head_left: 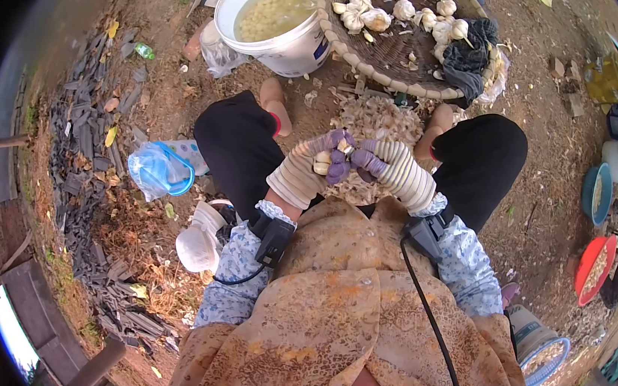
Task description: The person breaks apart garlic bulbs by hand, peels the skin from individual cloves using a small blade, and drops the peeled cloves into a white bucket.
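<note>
Both hands wear striped gloves with purple fingertips and meet in front of my lap. My left hand (310, 164) is closed around pale garlic (322, 163), partly hidden by the fingers. Touching it from the other side, my right hand (399, 171) has its fingers bent in a pinch at a small whitish piece; what exactly it grips is hidden. Below the hands, garlic skins (377, 117) cover the ground between my feet. Beyond them a wicker basket (371, 71) holds several garlic bulbs (358, 13) and a dark cloth (468, 59).
Left of the basket stands a white bucket (281, 60) with peeled cloves in cloudy water. A blue container in a plastic bag (155, 169) sits to the left. On the right are a red basin (593, 270), a blue basin (596, 195) and a bucket (528, 329).
</note>
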Tool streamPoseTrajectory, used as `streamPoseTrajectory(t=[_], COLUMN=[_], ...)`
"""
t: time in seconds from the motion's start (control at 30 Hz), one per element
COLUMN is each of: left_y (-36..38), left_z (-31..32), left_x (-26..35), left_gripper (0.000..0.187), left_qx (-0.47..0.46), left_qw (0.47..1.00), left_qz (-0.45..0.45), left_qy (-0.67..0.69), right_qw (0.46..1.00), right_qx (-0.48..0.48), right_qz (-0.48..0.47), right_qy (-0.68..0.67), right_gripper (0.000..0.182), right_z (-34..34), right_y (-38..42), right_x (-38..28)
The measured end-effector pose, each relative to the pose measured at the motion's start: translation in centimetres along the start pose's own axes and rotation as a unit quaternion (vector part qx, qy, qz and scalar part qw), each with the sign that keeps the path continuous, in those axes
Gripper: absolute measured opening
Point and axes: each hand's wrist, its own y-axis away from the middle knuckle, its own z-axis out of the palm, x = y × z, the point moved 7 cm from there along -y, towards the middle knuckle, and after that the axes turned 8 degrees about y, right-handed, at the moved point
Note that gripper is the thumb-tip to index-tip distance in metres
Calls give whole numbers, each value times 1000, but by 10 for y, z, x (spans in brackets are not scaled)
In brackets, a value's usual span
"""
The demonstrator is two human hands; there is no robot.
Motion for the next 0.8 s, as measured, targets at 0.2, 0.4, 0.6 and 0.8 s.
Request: streamPoseTrajectory(t=[0.2,0.4,0.6,0.8], left_y=[-1,0,5,9], left_z=[4,10,6,3], left_x=[5,17,23,36], left_gripper=[27,29,29,29], left_qx=[15,55,49,100], left_qw=[996,943,959,948], left_qz=[38,141,129,205], left_qy=[-73,-298,-246,-222], right_qw=[996,995,998,986], right_qx=[-4,27,6,-67], right_qz=[62,92,56,109], right_qy=[-71,-31,-35,-104], right_gripper=[33,33,34,34], right_z=[7,3,7,3], right_y=[3,6,4,11], right_x=[5,4,5,23])
